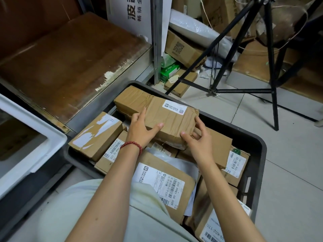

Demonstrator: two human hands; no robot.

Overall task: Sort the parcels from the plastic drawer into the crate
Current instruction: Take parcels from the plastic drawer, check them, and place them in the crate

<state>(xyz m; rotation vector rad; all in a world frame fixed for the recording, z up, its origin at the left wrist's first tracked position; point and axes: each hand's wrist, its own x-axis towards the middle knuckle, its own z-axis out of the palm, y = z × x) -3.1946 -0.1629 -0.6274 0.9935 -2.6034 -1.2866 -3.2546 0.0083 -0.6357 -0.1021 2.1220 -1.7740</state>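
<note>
Gripping a long brown tape-wrapped cardboard parcel [157, 116] with both hands: left hand [139, 131] along its near-left side, right hand [199, 142] curled round the right end. Sits over the piled brown cardboard parcels [97, 137] in the dark grey plastic crate [258, 154]; can't tell if touching. White plastic drawer [40, 154] far left, mostly cut off.

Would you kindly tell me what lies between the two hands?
In the head view, the long taped parcel spans between the left hand and right hand, both holding it over the crate.
</note>
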